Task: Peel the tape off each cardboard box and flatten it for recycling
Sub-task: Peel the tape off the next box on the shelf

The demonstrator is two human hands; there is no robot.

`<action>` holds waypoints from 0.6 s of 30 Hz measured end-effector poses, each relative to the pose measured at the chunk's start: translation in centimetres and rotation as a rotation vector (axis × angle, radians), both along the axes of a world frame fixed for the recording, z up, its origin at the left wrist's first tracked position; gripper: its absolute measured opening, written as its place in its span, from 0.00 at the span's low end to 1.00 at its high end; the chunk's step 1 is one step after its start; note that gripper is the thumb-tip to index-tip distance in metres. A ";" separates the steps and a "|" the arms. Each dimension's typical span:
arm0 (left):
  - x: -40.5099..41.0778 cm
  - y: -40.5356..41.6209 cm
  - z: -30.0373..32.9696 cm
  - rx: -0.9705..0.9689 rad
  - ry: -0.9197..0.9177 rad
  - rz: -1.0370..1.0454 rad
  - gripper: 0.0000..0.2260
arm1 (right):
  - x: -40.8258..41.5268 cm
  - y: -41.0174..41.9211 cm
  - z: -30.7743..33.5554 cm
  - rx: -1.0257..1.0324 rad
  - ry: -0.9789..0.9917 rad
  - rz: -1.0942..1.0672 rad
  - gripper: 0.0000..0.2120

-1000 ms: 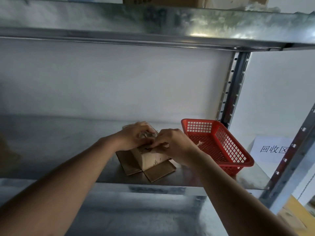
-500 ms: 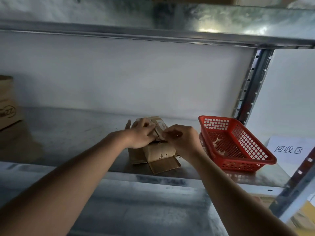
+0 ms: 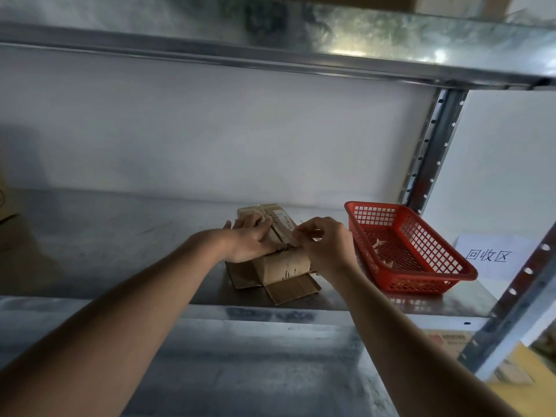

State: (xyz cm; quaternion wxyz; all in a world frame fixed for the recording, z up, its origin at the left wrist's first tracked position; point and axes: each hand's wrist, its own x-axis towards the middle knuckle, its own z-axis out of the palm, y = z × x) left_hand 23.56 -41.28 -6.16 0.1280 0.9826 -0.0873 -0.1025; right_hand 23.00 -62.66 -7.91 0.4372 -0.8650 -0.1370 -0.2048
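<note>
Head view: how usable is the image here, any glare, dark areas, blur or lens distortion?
Head view: dim overall, with bright glare patches on the upper shelf; wide-angle bending curves that shelf's edge; the yellow item at lower right is smeared; the cardboard box, both hands (left hand, right hand) and the red basket read clearly enough.

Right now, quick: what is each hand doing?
Left hand: open, fingers flat, pressing down on the top of the cardboard box.
Right hand: fingertips pinching a strip of tape at the box's top seam.
</note>
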 end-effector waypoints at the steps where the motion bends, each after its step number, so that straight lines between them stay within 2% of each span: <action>1: -0.1 0.0 0.2 -0.002 0.010 -0.002 0.38 | -0.1 0.1 0.1 0.012 0.007 0.005 0.05; 4: -0.2 0.2 0.9 -0.013 0.029 -0.020 0.38 | -0.5 0.4 0.5 0.033 0.021 0.002 0.08; 8: -0.4 0.7 1.7 -0.089 0.045 -0.042 0.38 | -0.7 0.7 1.0 0.017 0.055 0.061 0.05; 12: -0.8 1.1 1.6 -0.183 0.058 -0.053 0.44 | -0.8 1.5 1.5 0.024 0.110 0.118 0.06; 16: -0.6 1.4 1.1 -0.232 0.044 -0.038 0.45 | -0.5 2.0 1.7 0.003 0.131 0.095 0.06; 18: -0.4 1.8 0.9 -0.239 0.058 -0.024 0.49 | -0.5 2.3 1.7 -0.005 0.146 0.083 0.05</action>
